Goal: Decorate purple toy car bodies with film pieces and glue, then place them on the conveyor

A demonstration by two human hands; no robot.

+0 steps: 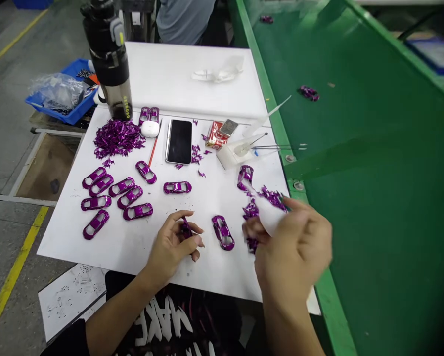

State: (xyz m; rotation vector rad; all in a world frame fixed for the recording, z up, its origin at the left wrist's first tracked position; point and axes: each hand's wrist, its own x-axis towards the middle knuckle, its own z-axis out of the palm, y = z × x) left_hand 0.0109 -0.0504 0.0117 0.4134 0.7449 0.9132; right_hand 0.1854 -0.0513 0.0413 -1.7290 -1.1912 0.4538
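My left hand [175, 242] is closed around a small purple toy car shell [187, 228], mostly covered by the fingers. In my right hand [294, 247] is a white squeeze bottle [271, 213], its narrow tip pointing up and left toward a purple car shell [245, 176]; hand and bottle are partly blurred. Small shiny purple pieces [272, 196] lie around and behind the bottle. Between my hands rests another purple car shell [222, 232]. Farther up the table is a single shell [177, 187], and several more shells [130, 197] are grouped at the left.
A heap of purple pieces [118, 140] lies beside a tall drink bottle [112, 74]. Nearby are a phone [179, 142], a white earbud case [150, 129], a red pencil [153, 151] and a red box [216, 136]. A green conveyor [355, 173] runs along the right; a person [185, 20] sits beyond.
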